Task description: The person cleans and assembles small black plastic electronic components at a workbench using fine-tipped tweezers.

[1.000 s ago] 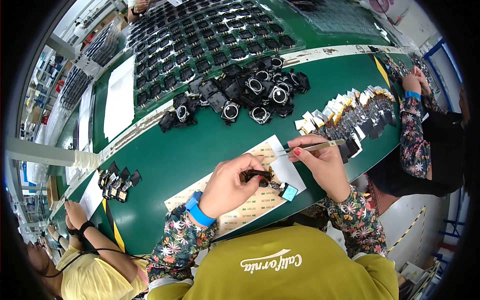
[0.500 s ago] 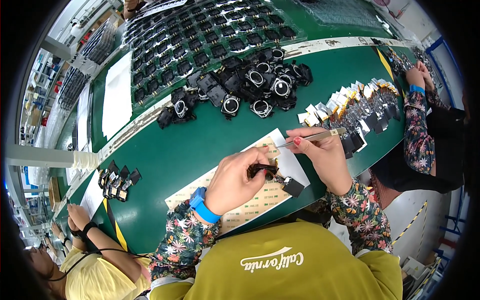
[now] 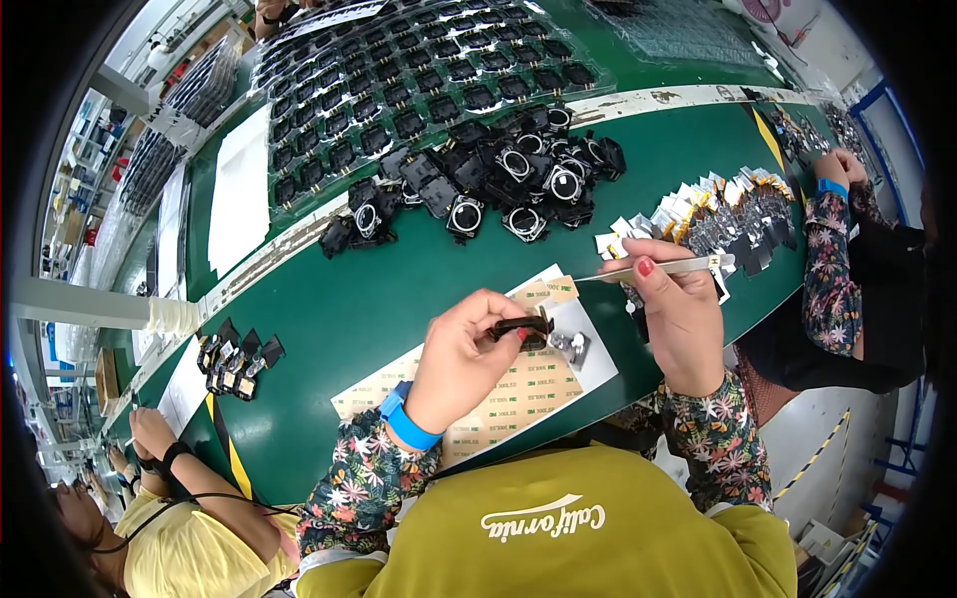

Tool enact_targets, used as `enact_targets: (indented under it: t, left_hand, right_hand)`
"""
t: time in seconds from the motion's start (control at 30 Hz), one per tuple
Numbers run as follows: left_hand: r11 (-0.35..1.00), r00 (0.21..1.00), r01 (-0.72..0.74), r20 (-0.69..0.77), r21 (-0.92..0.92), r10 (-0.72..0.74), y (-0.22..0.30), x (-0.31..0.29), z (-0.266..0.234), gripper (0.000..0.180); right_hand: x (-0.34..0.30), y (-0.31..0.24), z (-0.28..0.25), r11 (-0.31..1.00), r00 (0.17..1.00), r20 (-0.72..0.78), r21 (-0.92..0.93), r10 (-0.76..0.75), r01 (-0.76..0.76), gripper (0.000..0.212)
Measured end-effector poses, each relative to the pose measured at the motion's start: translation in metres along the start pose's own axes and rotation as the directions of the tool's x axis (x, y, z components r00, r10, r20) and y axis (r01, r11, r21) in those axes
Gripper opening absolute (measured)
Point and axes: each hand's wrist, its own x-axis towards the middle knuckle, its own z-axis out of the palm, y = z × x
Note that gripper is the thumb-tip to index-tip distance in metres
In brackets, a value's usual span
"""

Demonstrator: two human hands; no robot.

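My left hand [image 3: 464, 349] pinches a small black plastic housing [image 3: 521, 326] between thumb and fingers. Beside it dangles a little grey-silver module [image 3: 571, 346], seemingly joined to the housing. In my right hand [image 3: 683, 314] is a pair of metal tweezers [image 3: 693, 265], held like a pen and pointing left. A small tan adhesive piece [image 3: 563, 288] sits at the tweezer tips, sticking out past the sheet's far edge; whether the tips grip it I cannot tell. Beneath my left hand lies a tan printed adhesive sheet [image 3: 498, 414] on white paper [image 3: 595, 361].
Black housings with round rings [image 3: 518, 169] are heaped ahead, before a clear tray of black parts [image 3: 419, 80]. Small parts with silver and yellow pieces [image 3: 723, 219] lie to the right. Several assembled parts [image 3: 237, 364] are at left. Co-workers' hands [image 3: 837, 169] show on both sides.
My right hand and the tweezers have moved right, and the tan piece now projects beyond the sheet. The dangling module has turned from its black side to a silvery one.
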Motion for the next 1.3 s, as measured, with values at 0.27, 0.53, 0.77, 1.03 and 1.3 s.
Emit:
enact_targets:
  t: [0.27,0.53,0.77,1.03,1.3]
  left_hand:
    - [0.905,0.976,0.179,-0.047,-0.386,-0.213,0.008,-0.005,-0.002,0.017]
    - [0.856,0.981,0.164,-0.005,-0.491,-0.192,0.012,-0.008,0.001,0.018]
    - [0.886,0.98,0.161,-0.034,-0.434,-0.194,0.015,-0.009,0.004,0.019]
    - [0.903,0.986,0.138,-0.03,-0.407,-0.164,0.015,-0.01,0.005,0.018]
    - [0.926,0.991,0.1,-0.046,-0.365,-0.125,0.017,-0.011,0.007,0.017]
  right_hand:
    - [-0.021,0.013,0.02,0.972,0.996,0.052,0.221,0.067,-0.077,0.021]
    - [-0.027,0.016,0.026,0.997,0.996,0.06,-0.044,-0.059,0.062,0.019]
    - [-0.027,0.008,0.026,0.978,0.993,0.072,-0.179,-0.092,0.104,0.016]
    - [-0.027,0.003,0.028,0.954,0.993,0.083,-0.282,-0.086,0.106,0.016]
    - [-0.029,0.003,0.03,0.894,0.976,0.112,-0.391,-0.188,0.217,0.015]
